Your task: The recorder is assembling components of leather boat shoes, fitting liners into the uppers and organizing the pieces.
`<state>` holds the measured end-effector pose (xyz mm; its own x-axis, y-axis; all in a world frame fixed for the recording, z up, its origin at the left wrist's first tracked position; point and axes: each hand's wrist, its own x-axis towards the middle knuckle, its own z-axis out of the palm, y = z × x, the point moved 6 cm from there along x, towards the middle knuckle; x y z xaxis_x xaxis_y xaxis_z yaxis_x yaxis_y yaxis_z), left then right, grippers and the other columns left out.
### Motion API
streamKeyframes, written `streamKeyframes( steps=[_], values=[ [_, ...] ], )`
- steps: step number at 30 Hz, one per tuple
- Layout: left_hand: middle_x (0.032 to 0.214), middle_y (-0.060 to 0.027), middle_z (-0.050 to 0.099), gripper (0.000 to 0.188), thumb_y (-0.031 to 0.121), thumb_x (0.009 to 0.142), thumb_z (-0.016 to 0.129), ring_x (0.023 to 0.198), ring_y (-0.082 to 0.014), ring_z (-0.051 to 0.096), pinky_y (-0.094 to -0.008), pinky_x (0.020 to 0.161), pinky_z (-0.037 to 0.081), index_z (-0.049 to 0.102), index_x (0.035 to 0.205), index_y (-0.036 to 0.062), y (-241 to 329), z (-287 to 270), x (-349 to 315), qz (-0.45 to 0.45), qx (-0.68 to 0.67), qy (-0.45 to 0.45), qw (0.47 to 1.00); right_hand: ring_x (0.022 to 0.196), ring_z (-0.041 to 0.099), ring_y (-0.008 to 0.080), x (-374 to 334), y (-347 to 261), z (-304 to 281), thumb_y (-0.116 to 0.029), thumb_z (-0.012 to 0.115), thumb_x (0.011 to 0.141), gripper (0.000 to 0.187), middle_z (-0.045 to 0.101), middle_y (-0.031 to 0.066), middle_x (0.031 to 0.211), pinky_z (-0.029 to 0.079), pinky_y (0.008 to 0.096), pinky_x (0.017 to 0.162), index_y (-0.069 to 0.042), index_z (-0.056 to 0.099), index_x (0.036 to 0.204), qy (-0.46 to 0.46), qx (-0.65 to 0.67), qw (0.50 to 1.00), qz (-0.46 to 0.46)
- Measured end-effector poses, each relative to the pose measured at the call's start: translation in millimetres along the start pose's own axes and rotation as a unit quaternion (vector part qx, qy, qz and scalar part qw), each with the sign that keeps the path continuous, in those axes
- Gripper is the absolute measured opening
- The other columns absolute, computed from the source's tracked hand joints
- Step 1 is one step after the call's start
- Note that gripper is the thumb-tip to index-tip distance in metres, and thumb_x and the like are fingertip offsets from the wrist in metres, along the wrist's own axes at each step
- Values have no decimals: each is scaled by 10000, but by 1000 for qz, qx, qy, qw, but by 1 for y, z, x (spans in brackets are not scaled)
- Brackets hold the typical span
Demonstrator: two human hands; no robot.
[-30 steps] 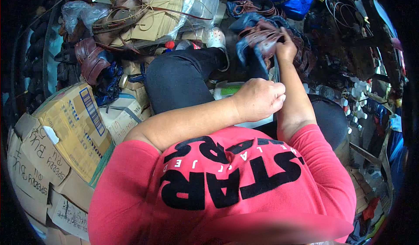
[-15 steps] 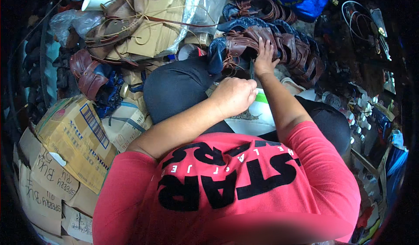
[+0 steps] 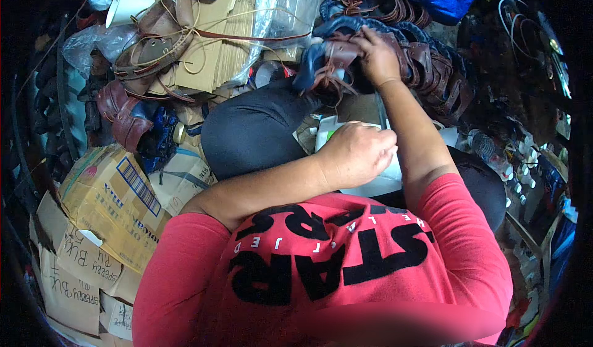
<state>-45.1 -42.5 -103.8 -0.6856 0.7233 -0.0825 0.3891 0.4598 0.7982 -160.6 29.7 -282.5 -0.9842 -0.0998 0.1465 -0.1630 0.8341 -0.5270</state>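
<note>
The right hand [image 3: 379, 59] has reached farther over the leather row [image 3: 427, 68], apparently steadying it, grip unclear; below that row, the left hand [image 3: 355, 154] is fisted, contents hidden.

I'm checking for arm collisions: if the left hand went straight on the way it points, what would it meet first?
Probably the right forearm, just beyond the left hand in this view, though relative depth is unclear.

Cluttered floor [image 3: 443, 33], cardboard boxes [image 3: 106, 202], dim light
</note>
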Motion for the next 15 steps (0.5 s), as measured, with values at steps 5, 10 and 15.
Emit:
streamKeyframes(
  steps=[5,10,15],
  values=[
    [630,-146,545,143,152,778,557,655,-326,579,-419,609,444,490,719,40,4,-15,0,-23,77,-46,996,1273,316,290,10,-13,10,-201,503,832,439,237,32,1444,241,656,956,-355,453,1240,-65,-106,986,114],
    [666,-173,596,167,193,805,533,668,-341,607,-450,610,468,560,751,38,-35,-29,-10,-108,261,-138,949,1363,52,335,-3,-37,42,-463,507,837,604,3,41,1497,110,660,1007,-412,227,1370,-361,-64,918,149],
    [721,-197,604,210,234,805,529,719,-365,603,-471,669,469,591,755,39,-54,-25,-9,-138,258,-129,948,1132,498,311,4,26,-31,-556,667,671,736,520,131,1240,363,417,974,-225,454,1293,-390,69,918,39]
  ],
)
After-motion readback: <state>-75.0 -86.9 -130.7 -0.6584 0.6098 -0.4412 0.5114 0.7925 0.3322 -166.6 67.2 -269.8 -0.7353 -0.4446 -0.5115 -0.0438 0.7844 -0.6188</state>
